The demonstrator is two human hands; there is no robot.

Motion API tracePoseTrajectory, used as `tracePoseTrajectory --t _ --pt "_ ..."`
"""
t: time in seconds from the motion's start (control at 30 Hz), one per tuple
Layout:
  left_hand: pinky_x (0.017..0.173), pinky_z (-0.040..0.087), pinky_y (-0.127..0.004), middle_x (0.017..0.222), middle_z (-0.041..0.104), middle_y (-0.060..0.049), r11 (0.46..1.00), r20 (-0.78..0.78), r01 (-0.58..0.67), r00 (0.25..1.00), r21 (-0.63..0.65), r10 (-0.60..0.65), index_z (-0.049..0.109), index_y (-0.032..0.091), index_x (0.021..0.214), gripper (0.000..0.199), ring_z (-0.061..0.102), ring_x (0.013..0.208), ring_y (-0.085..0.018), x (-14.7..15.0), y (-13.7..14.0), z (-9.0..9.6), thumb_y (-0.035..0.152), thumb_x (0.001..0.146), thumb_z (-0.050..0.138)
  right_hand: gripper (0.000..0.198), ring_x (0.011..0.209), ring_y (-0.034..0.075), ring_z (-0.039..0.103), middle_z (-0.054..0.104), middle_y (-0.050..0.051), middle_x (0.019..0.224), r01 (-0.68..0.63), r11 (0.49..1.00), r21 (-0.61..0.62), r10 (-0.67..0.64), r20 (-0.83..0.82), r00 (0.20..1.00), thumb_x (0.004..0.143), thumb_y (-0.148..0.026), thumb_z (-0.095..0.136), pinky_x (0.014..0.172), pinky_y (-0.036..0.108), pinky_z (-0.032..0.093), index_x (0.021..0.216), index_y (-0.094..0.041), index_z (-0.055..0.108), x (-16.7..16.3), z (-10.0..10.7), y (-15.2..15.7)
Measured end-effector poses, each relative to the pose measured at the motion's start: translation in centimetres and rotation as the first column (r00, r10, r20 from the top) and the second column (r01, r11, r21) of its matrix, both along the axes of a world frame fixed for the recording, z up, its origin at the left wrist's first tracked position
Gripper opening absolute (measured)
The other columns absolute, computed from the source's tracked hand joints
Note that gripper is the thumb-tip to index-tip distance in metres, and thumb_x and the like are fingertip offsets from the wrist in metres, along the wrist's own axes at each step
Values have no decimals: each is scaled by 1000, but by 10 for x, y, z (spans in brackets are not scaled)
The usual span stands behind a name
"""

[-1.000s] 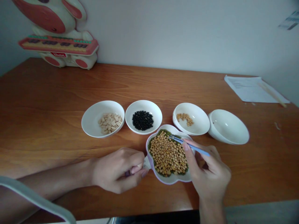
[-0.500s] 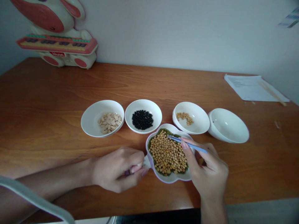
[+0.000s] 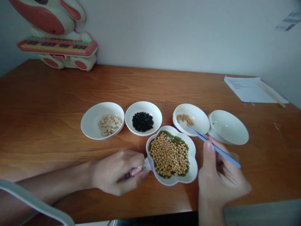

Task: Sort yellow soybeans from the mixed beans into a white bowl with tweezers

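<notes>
My left hand (image 3: 121, 172) is closed around the short handle of a flower-shaped bowl (image 3: 193, 163), white inside with a lilac rim. Tan soybeans (image 3: 168, 155) fill much of it, with green mung beans (image 3: 180, 142) showing around their edge. Between the thumb and fingers of my right hand (image 3: 221, 175) is a pair of blue tweezers (image 3: 218, 149). Their tips reach into a white bowl (image 3: 199, 121), close to a small group of soybeans (image 3: 185, 119). Whether the tips hold a bean is too small to tell.
Left of that bowl stand a white bowl (image 3: 90, 122) of pale flat seeds and another (image 3: 155, 113) of black beans. At right a tilted white bowl (image 3: 231, 127) holds a dark speck. Farther back are a toy keyboard (image 3: 58, 47) and papers (image 3: 246, 88) with chopsticks.
My right hand has moved the tweezers right, from over the flower-shaped bowl to the white bowl with the few soybeans. My left hand keeps its hold on the handle.
</notes>
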State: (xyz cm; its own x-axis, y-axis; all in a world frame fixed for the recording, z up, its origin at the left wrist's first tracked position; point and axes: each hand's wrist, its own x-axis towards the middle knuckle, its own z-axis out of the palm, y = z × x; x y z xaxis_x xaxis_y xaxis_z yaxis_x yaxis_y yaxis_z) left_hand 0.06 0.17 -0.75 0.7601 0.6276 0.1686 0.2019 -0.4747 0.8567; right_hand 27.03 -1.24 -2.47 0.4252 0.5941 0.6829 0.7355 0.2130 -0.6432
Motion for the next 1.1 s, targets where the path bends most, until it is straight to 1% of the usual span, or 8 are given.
tracePoseTrajectory --t 0.1,0.23,0.33,0.43,0.53,0.73,0.97,1.1 --pt "54 30 -26 68 46 6 1000 -1 5 1000 -5 -5 30 24 80 29 38 56 -10 -1 0 -1 13 96 52 27 75 16 67 81 3 96 -139 990 -8 139 48 989 88 -17 81 71 32 53 113 -28 82 4 -2 -3" --pt "55 29 -27 68 46 6 1000 -20 1 1000 -16 -1 30 24 80 29 37 56 -10 -1 -1 0 12 96 52 34 74 15 68 81 1 97 -325 940 -106 339 158 928 86 -11 80 67 29 54 116 -28 79 7 1 -6" --pt "54 29 -27 68 46 6 1000 -16 -3 1000 -16 3 31 24 80 29 37 55 -10 -1 0 1 13 96 52 31 72 13 66 81 0 95 -388 905 -175 416 170 894 89 -10 78 65 27 54 115 -28 78 7 4 -5" --pt "55 30 -27 68 46 6 1000 -6 0 1000 -11 -1 31 24 80 29 38 56 -10 0 0 1 13 96 52 28 67 12 62 80 -1 89 -391 898 -201 424 163 891 90 -12 77 63 26 53 113 -27 78 7 5 -3" --pt "55 31 -27 68 45 6 1000 5 7 1000 -13 -7 31 24 80 29 38 56 -11 0 0 0 12 96 52 25 65 11 60 79 -1 87 -376 905 -200 408 154 900 91 -15 77 61 25 51 113 -27 79 6 5 -3" --pt "54 30 -28 67 45 6 1000 16 2 1000 0 -2 31 25 79 29 37 54 -11 0 0 0 12 95 52 24 63 11 59 78 -1 83 -370 900 -230 404 128 906 90 -17 78 58 25 51 112 -28 80 6 5 -4" --pt "54 29 -27 67 45 6 1000 22 11 1000 0 -11 30 25 80 30 36 55 -10 0 1 -1 12 96 52 26 64 11 60 78 -2 84 -373 896 -241 409 123 904 91 -17 78 59 25 51 114 -29 80 8 3 -4" --pt "53 29 -27 67 45 6 1000 36 15 999 1 -15 30 25 81 30 36 55 -10 1 1 -1 12 96 52 27 64 11 61 79 -2 87 -357 903 -238 393 126 911 90 -17 79 60 24 51 114 -30 80 8 3 -5"
